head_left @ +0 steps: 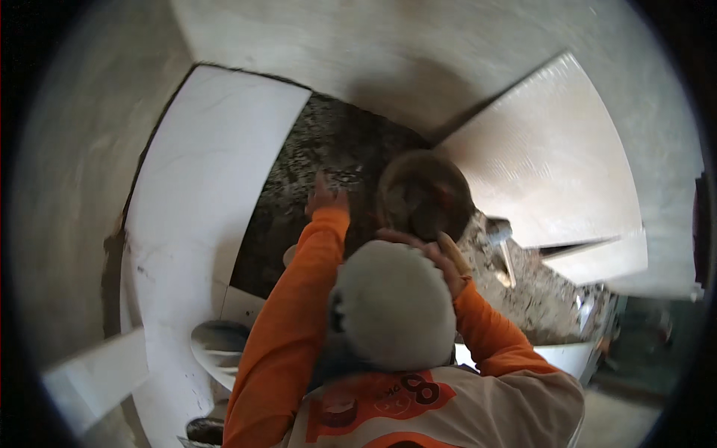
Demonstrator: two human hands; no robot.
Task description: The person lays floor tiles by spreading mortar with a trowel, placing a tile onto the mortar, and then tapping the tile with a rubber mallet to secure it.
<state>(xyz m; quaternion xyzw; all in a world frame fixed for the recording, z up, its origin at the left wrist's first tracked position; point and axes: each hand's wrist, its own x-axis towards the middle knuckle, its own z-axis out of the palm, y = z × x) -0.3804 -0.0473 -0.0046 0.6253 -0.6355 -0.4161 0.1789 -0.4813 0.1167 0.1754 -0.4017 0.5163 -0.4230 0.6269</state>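
Reaching over coarse, dark mortar (347,138) is a co-worker's hand (328,198).

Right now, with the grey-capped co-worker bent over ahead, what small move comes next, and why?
I'd likely hold back. The co-worker has an orange-sleeved left hand over the dark, rough ground and the right hand beside the dark, round container, so reaching in could crowd them. Neither of the wearer's own hands is in view.
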